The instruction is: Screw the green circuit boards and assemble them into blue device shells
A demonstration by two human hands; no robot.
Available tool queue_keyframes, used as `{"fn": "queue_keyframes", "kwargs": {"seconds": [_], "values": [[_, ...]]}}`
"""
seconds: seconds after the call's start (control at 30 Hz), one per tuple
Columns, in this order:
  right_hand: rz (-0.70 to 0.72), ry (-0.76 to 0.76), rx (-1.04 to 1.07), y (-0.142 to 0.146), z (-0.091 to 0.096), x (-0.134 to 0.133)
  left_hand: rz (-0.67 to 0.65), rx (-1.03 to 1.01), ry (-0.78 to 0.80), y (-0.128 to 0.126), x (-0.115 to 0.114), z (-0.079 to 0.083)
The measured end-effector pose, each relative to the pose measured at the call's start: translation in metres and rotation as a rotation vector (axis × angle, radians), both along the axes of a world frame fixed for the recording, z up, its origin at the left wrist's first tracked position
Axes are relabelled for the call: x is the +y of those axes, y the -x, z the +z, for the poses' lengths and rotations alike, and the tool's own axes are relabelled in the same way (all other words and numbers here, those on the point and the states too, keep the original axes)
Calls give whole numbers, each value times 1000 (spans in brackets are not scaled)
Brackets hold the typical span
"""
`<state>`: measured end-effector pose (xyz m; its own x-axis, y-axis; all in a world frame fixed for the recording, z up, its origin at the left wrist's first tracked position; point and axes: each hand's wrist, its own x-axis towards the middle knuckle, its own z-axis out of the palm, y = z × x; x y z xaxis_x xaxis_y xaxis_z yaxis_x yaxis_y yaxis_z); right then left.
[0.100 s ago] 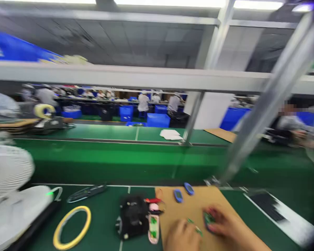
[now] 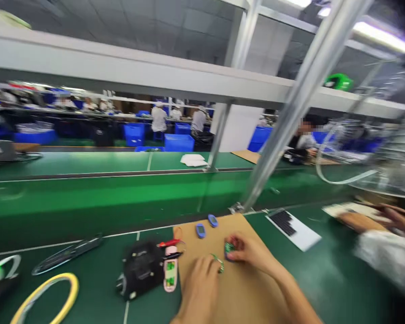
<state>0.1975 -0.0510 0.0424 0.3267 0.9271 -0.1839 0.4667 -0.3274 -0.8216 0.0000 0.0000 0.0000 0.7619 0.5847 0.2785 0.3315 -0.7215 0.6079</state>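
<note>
The right hand (image 2: 248,254) is clenched, its fingertips pinching a small green circuit board (image 2: 229,250) from above and holding it just off-centre on a brown cardboard sheet (image 2: 246,292). That close pinch keeps the board steady. The left hand (image 2: 199,288) sits just beside it, its fingers curled down at a thin green-and-silver part (image 2: 218,263). Whether they are gripping the part or only touching it, I cannot tell.

Two blue oval pieces (image 2: 200,230) lie near the far edge of the cardboard. Just left of the hands are a pink-and-white holder (image 2: 170,274) with green boards in it, a red-handled tool (image 2: 168,243) and a black pouch (image 2: 141,270). All of this rests on the green table (image 2: 317,256), along with a yellow tape ring (image 2: 50,292) and a white card with a black pad (image 2: 288,227). At the right, a co-worker's hand (image 2: 364,220) works on papers, well apart from the person's own hands.
</note>
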Motion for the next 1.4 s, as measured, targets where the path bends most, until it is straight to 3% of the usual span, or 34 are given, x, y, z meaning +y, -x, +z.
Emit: {"fn": "queue_keyframes", "kwargs": {"seconds": [0.2, 0.47, 0.6, 0.67, 0.77, 0.83, 0.93, 1.0, 1.23, 1.4], "values": [[-29, 38, 70, 4, 1, 0, -29, 27, 63, 18, 13, -2], [99, 9, 212, 28, 0, 3, 39, -51, 158, 13, 20, -11], [108, 13, 266, 33, -1, 4, 40, -29, 237, 12, 20, -4], [22, -62, 191, 31, -4, 7, 44, 15, 240, 11, 18, 3], [-172, -332, -122, 27, -14, 14, 5, 94, 194, 8, 16, 10], [-147, -404, -293, 24, -21, 19, -48, 126, 132, 4, 16, 13], [46, -309, -428, 24, -25, 24, -82, 141, 57, -1, 19, 16], [96, -259, -473, 25, -24, 24, -78, 132, 48, -2, 19, 17], [-189, -316, -510, 33, -19, 22, -79, 124, 81, -2, 19, 16], [38, -258, -583, 33, -28, 28, -71, 121, 62, -3, 20, 11]]}}
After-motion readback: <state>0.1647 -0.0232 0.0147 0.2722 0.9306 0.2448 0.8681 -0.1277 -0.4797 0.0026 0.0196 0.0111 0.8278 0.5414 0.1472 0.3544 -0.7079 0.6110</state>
